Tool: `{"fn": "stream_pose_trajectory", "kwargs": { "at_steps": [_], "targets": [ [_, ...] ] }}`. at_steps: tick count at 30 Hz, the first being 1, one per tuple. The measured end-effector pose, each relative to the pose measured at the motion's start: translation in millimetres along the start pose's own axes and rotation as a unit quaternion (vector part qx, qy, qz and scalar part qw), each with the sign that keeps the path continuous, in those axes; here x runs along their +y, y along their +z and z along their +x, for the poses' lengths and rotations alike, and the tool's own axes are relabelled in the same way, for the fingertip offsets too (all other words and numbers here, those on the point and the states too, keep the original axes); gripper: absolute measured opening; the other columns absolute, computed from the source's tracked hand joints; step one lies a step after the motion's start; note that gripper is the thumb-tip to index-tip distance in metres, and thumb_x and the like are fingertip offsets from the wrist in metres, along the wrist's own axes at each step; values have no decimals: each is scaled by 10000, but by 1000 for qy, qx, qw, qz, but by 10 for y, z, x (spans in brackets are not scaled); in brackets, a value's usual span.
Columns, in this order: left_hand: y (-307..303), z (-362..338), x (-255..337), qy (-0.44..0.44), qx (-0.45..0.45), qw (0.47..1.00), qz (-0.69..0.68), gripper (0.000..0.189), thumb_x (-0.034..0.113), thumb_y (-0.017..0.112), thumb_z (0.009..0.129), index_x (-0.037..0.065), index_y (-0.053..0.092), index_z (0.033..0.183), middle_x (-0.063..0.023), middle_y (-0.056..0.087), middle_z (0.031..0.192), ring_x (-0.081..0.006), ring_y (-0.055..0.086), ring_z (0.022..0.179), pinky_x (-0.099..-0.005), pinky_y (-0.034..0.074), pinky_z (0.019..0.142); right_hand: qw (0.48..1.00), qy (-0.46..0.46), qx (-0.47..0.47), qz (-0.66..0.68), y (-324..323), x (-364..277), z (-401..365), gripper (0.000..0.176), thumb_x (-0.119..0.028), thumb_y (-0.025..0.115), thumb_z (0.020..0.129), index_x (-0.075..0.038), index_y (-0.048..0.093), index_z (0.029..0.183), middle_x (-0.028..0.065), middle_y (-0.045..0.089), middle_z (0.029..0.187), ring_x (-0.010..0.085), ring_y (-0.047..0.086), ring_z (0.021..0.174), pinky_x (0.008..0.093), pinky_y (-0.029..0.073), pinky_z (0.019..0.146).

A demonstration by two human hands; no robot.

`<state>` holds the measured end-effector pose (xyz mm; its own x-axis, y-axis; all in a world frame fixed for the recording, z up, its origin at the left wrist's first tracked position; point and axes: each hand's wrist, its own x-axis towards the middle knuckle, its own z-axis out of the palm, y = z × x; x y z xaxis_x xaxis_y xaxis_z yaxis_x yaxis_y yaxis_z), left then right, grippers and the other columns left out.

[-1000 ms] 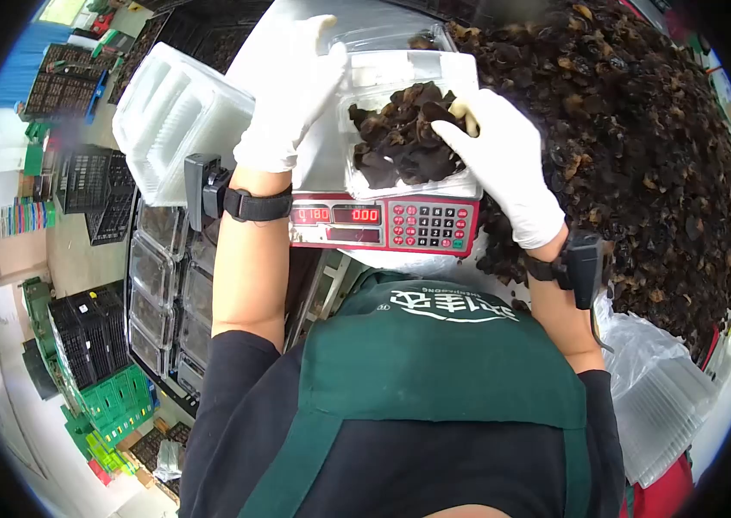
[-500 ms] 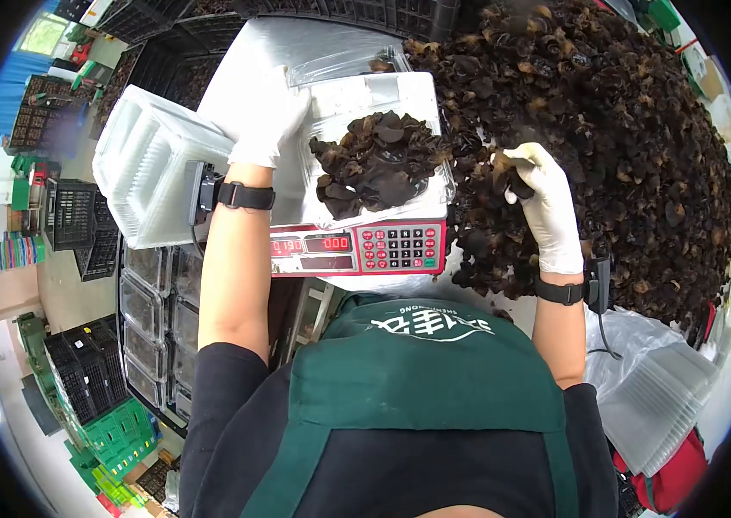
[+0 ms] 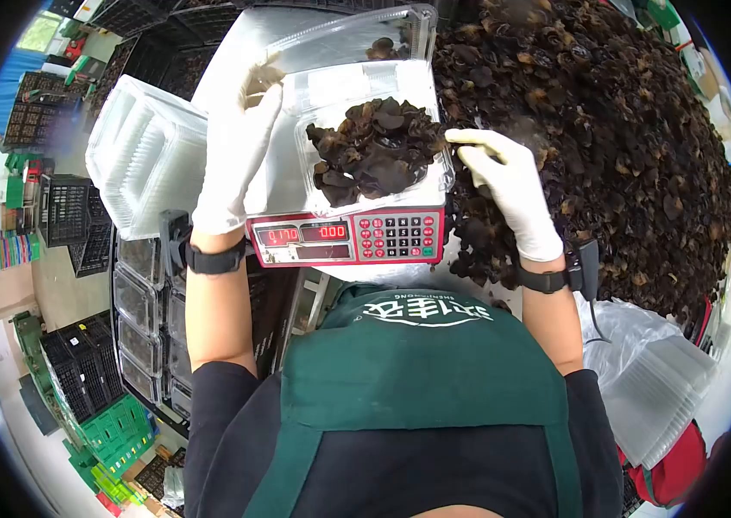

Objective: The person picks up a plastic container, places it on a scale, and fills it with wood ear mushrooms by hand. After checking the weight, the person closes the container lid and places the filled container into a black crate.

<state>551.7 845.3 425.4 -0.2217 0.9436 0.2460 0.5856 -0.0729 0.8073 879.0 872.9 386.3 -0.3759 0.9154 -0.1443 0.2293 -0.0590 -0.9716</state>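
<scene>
Wood ear mushrooms (image 3: 378,151) fill a clear plastic container (image 3: 318,186) on the red and white scale (image 3: 400,237). The scale's red digits appear to read 0.170 and 0.00. My gloved left hand (image 3: 240,142) is left of the container, its fingers closed on a brownish piece that looks like wood ear mushroom (image 3: 264,78); glare blurs its outline. At the container's right edge is my gloved right hand (image 3: 508,186), thumb and index finger apart, with nothing visible held. Behind the container stands its clear lid (image 3: 340,39), tilted up.
A large heap of wood ear mushrooms (image 3: 607,164) covers the right side. Stacked clear containers (image 3: 145,160) stand left of the scale, and filled boxes (image 3: 137,319) sit below them. More clear trays (image 3: 659,397) lie at lower right. Black crates (image 3: 72,211) are farther left.
My left hand has shifted left and now has a brownish piece in it. My right hand has moved to the container, its mushroom piece no longer visible. The display went from about 0.190 to 0.170.
</scene>
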Motion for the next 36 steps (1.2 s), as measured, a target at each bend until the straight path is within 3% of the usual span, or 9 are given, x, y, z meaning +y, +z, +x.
{"fn": "stream_pose_trajectory", "kwargs": {
  "at_steps": [4,8,10,12,17,20,24,31,36],
  "targets": [
    [-15,-276,117,29,-19,999,-15,400,127,607,949,76,621,1346,-106,693,1182,-224,646,1070,-341,484,978,916,-274,45,-289,311,151,93,234,-117,643,901,-95,760,1102,109,746,957,265,711,834,338,557,738],
    [-86,-704,324,45,-124,989,66,643,-79,468,771,58,587,1387,-161,560,1430,-289,512,1329,-392,353,1144,948,-237,35,-208,222,110,116,212,-148,626,938,-94,761,1093,120,744,954,270,717,840,355,556,750],
    [-78,-917,208,78,-148,974,152,758,-128,409,688,70,586,1398,-170,461,1531,-314,418,1425,-406,274,1207,988,-125,17,-91,53,63,36,209,-172,612,974,-75,766,1076,55,735,872,142,651,724,280,506,662],
    [-53,-1029,226,71,-144,975,156,729,-131,433,712,105,613,1377,-162,474,1508,-321,437,1388,-402,280,1202,999,39,-12,4,-154,101,-47,231,-188,607,995,-59,750,1123,-7,689,807,37,530,668,207,442,607],
    [76,-1101,20,16,-47,994,92,547,-45,594,890,113,559,1412,-113,569,1281,-214,576,1159,-341,469,1000,995,30,-93,-14,107,107,-125,499,-205,656,975,-9,536,1418,20,700,817,48,575,677,206,466,605],
    [92,-1101,-107,-77,-74,994,-12,643,37,626,966,92,353,1547,-67,603,1043,-126,618,792,-249,516,717,987,46,-92,126,270,97,-141,492,-172,635,986,35,507,1413,31,706,859,58,615,719,217,504,643],
    [88,-1116,-95,-197,-125,934,-269,749,68,639,982,97,225,1605,-42,629,839,-100,588,675,-235,489,645,981,50,-90,163,288,103,-100,393,-155,613,994,25,528,1333,45,711,882,63,625,719,195,495,644],
    [294,-1309,-147,-195,-50,909,-364,779,54,641,945,94,217,1597,-74,651,836,-106,589,676,-232,490,637,985,14,-60,162,306,217,-123,415,-169,619,984,21,527,1341,19,707,823,36,591,672,178,448,596],
    [-46,-1275,-30,-193,-67,956,-209,698,213,572,1036,75,182,1598,-158,702,1068,-144,670,769,-239,511,674,989,75,-82,97,159,36,-210,502,-219,605,985,21,512,1416,4,727,872,22,501,563,176,342,493]
  ]
}}
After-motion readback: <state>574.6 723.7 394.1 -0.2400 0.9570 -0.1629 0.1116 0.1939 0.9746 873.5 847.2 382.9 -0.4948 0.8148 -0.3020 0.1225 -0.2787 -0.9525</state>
